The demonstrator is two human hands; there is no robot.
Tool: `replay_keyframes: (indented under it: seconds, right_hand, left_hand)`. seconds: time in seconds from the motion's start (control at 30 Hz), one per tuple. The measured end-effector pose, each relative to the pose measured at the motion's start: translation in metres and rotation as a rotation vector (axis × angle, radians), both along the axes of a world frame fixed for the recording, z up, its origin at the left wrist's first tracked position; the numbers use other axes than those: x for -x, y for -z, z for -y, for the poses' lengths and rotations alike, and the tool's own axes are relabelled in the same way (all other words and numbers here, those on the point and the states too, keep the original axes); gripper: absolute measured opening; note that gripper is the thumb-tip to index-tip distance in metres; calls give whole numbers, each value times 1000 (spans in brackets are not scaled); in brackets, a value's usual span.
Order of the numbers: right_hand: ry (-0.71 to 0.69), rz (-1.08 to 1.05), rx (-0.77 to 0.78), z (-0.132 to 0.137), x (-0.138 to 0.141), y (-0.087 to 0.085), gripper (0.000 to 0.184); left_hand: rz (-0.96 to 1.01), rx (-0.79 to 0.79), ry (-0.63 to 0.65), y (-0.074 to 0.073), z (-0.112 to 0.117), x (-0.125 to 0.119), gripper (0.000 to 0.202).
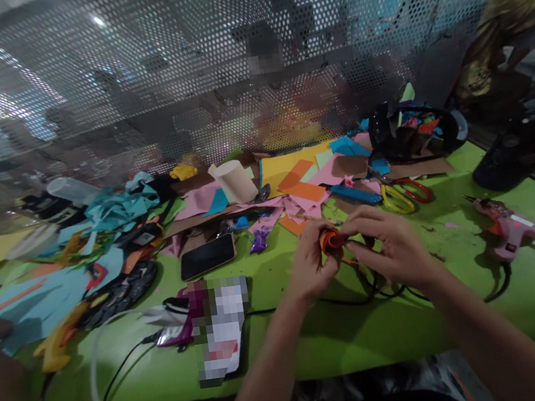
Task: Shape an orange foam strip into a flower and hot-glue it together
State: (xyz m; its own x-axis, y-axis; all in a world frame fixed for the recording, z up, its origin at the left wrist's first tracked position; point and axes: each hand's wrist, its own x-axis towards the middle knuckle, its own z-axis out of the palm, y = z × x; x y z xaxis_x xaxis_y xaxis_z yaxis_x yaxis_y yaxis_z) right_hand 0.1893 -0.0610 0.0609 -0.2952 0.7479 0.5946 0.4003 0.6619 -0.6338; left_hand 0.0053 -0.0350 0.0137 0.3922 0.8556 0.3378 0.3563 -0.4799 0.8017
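Observation:
My left hand (311, 259) and my right hand (387, 242) meet above the green table (316, 345), both pinched on a small rolled orange paper piece (330, 239). The fingers of both hands curl round it, and a thin orange strip trails down from it toward the table. Black cables (359, 297) lie on the table under my hands.
A pink glue gun (510, 229) lies to the right; yellow and red scissors (402, 194) lie behind my hands. A phone (206, 256), a paper roll (235, 180), coloured paper scraps (302, 186) and a black basket (410, 129) crowd the back. A perforated metal screen (228, 54) backs the table. Another person (497, 38) is at far right.

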Motion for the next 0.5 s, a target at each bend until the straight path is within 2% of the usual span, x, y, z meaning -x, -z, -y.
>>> replay_keyframes:
  seconds: [0.13, 0.33, 0.5]
  right_hand:
    - [-31, 80, -26, -2, -2, 3, 28]
    - [19, 121, -101, -6, -1, 11, 23]
    - [47, 117, -90, -6, 0, 12, 19]
  left_hand:
    - [67, 7, 5, -3, 1, 1, 26]
    - [66, -3, 26, -5, 1, 1, 28]
    - [58, -36, 36, -4, 1, 0, 35]
